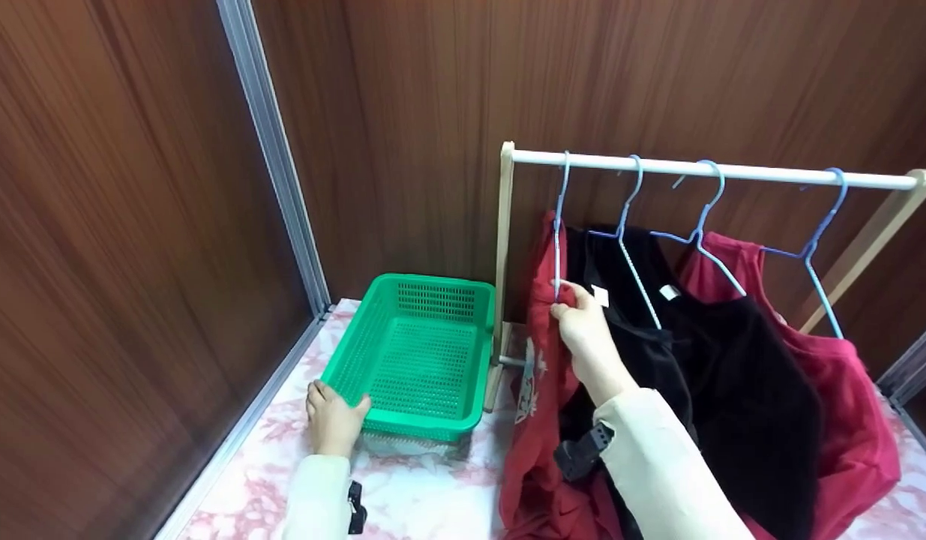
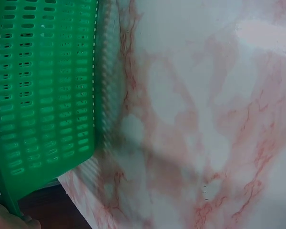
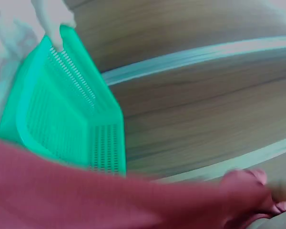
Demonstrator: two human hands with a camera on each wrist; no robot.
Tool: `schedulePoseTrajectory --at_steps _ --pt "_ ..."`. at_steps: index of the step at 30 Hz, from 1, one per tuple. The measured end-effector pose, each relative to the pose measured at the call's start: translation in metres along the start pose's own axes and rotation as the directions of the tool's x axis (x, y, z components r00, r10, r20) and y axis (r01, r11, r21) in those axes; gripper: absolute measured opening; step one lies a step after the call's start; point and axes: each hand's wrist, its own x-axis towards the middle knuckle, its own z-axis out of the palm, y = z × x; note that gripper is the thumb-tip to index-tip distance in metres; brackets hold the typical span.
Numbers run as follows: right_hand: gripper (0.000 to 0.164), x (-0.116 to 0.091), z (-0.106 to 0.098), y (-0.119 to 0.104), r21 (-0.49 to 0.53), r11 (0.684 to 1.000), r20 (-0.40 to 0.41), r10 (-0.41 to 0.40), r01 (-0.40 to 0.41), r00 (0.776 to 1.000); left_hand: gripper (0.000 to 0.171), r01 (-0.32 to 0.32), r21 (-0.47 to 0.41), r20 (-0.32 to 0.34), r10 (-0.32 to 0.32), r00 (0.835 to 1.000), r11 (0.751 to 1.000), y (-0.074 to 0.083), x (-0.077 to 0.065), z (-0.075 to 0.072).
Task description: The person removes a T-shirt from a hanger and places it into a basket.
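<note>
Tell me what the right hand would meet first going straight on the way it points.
First comes the red cloth garment that the right hand pinches at the leftmost slim blue hanger. Beyond that, the pale wooden upright post seems next, though depth is unclear.

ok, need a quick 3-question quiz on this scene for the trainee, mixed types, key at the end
1. How many clothes hangers hang from the white rail?
2. True or false: the left hand grips the white rail.
3. Fill in the colour: the right hand pinches the ____ garment with a pale print.

Key:
1. Four.
2. False; it holds the green plastic basket by its near-left corner.
3. Red.
</note>
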Motion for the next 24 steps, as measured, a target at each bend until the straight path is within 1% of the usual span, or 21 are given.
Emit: schedulePoseTrajectory --at_steps 1,3,5,7,9,11,13,17,21,24 --pt "0.042 0.0 0.001 0.0 -0.011 1.0 -0.026 -0.009 0.008 1.0 0.092 0.002 0.002 -0.005 -0.002 1.0 1.0 0.0 0.0 0.0" --pt "0.032 0.0 0.002 0.0 -0.063 0.997 -0.081 -0.039 0.034 0.996 0.092 0.003 0.0 -0.017 -0.003 1.0 1.0 -0.001 0.0 0.0" --pt "0.028 0.001 0.001 0.001 -0.138 0.989 -0.137 -0.073 0.054 0.988 0.092 0.003 -0.002 -0.023 -0.003 1.0 1.0 -0.001 0.0 0.0" --pt "0.024 0.003 0.0 0.002 -0.225 0.973 -0.193 -0.1 0.056 0.976 0.092 0.001 -0.005 -0.026 -0.002 1.0 1.0 -0.001 0.0 0.001" --pt "0.029 0.005 -0.001 0.004 -0.288 0.957 -0.23 -0.116 0.046 0.966 0.092 -0.001 -0.008 -0.033 0.001 0.999 1.0 -0.001 -0.001 0.002" --pt "0.035 0.007 -0.003 0.005 -0.326 0.945 -0.259 -0.127 0.037 0.958 0.091 -0.001 -0.009 -0.036 0.001 0.999 1.0 -0.001 -0.001 0.003" --pt "0.036 0.009 -0.005 0.006 -0.33 0.943 -0.282 -0.139 0.04 0.949 0.091 -0.001 -0.017 -0.04 0.0 0.999 1.0 0.0 -0.001 0.004" --pt "0.033 0.012 -0.009 0.008 -0.331 0.942 -0.32 -0.163 0.051 0.933 0.091 0.006 -0.026 -0.027 -0.006 1.0 1.0 0.0 0.0 0.005" --pt "0.031 0.013 -0.011 0.009 -0.308 0.949 -0.33 -0.167 0.061 0.929 0.09 -0.001 -0.033 -0.052 0.0 0.999 0.999 0.0 -0.001 0.005" --pt "0.031 0.012 -0.011 0.009 -0.309 0.948 -0.335 -0.186 0.079 0.924 0.09 -0.007 -0.038 -0.073 0.004 0.997 0.999 -0.001 -0.002 0.006"
